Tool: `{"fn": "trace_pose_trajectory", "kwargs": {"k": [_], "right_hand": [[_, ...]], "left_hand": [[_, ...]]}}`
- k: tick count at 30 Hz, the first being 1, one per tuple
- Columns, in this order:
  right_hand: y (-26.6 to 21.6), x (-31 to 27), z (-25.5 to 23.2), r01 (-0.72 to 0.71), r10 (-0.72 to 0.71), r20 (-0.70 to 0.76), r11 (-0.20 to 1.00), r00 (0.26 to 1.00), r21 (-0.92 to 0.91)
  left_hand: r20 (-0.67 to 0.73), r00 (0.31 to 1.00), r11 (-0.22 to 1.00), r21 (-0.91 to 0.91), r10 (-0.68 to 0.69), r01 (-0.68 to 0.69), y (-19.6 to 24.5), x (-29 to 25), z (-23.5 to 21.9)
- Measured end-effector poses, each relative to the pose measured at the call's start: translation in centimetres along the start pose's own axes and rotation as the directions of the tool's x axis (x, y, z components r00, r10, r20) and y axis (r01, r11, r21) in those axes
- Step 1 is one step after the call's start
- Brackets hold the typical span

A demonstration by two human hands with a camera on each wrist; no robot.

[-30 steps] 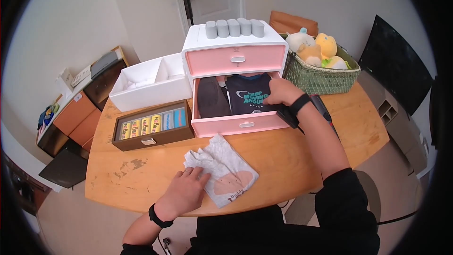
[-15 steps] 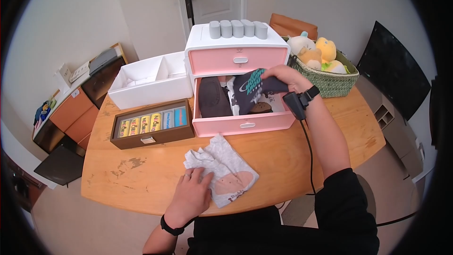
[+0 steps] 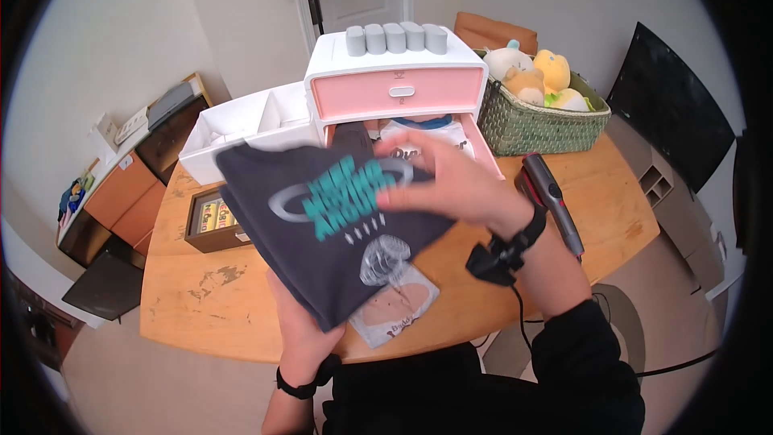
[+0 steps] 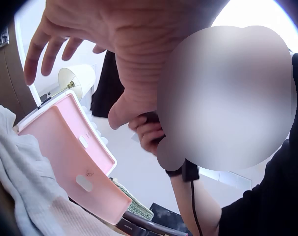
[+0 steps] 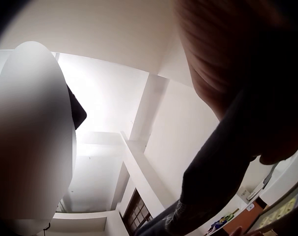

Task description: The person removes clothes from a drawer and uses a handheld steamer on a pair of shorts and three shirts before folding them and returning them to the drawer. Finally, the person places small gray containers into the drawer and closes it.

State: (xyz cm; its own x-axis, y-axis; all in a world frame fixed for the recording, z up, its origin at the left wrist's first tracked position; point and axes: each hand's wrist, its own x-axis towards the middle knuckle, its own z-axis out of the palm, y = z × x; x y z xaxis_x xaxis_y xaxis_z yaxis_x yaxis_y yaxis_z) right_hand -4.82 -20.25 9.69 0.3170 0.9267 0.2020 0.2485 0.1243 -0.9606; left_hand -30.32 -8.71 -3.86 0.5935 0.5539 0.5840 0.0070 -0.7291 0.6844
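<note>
1. Right hand has the dark shirt pinched, up above the surface
2. Left hand spread wide beneath it, contact unclear
3. Right forearm angles inward, left reaches up
4. Folded soft fabric, green lettering; crumpled pale shirt lies below

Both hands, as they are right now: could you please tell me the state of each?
Left hand: open.
Right hand: holding the dark T-shirt.

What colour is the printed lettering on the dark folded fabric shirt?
Teal green lettering, seen best in the head view.
</note>
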Motion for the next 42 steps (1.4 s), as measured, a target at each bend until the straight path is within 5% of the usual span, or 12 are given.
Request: {"fn": "trace_pose_trajectory", "kwargs": {"k": [2,6,7,11,12,14,17,24,27,31,35,42], "right_hand": [[4.5,-2.2,-0.1,-0.007,0.015,0.027,0.964,1.0,-0.266],[7.2,-3.5,-2.5,0.049,-0.085,-0.013,0.687,0.996,-0.725],[6.2,-2.1,-5.0,-0.194,-0.032,-0.283,0.653,0.959,-0.732],[9.1,2.3,-11.3,-0.261,-0.089,-0.296,0.286,0.951,-0.922],[8.7,3.7,-11.6,-0.348,0.159,-0.313,0.302,0.936,-0.888],[7.1,5.9,-10.7,-0.52,0.613,-0.277,0.26,0.74,-0.814],[9.7,6.7,-10.7,-0.481,0.615,-0.244,0.252,0.75,-0.84],[12.8,7.3,-13.6,-0.565,0.565,-0.309,0.359,0.765,-0.743],[14.1,7.3,-14.1,-0.505,0.338,-0.375,0.565,0.863,-0.652],[8.9,7.9,-14.4,-0.502,0.473,-0.252,0.863,0.845,-0.064],[2.6,8.1,-13.7,-0.213,0.252,-0.072,0.914,0.965,0.345],[-8.3,7.7,-6.3,-0.06,0.047,0.08,0.985,0.996,0.164]], "left_hand": [[0.014,0.999,0.997,-0.069,-0.044,0.045,1.8,0.1,-0.7],[0.219,0.967,0.964,0.254,-0.133,0.075,0.9,-1.8,-1.1],[0.251,0.954,0.945,0.316,-0.166,0.082,1.5,-2.2,-1.4],[0.227,0.953,0.91,0.403,-0.203,0.098,3.0,-3.5,-1.5],[0.183,0.965,0.917,0.385,-0.189,0.106,3.4,-3.6,-1.1],[0.26,0.961,0.949,0.316,-0.091,0.004,3.9,-3.5,-0.5],[0.385,0.923,0.958,0.266,-0.002,-0.109,3.8,-3.9,0.8],[0.364,0.931,0.944,0.304,0.01,-0.129,2.5,-5.8,2.7],[0.337,0.941,0.947,0.298,0.015,-0.122,2.1,-6.1,3.1],[0.31,0.95,0.949,0.292,0.021,-0.117,1.7,-6.4,3.5],[0.302,0.953,0.947,0.298,0.025,-0.119,1.6,-6.4,3.6],[0.194,0.981,0.985,0.171,-0.015,-0.019,1.2,-6.5,3.8]]}}
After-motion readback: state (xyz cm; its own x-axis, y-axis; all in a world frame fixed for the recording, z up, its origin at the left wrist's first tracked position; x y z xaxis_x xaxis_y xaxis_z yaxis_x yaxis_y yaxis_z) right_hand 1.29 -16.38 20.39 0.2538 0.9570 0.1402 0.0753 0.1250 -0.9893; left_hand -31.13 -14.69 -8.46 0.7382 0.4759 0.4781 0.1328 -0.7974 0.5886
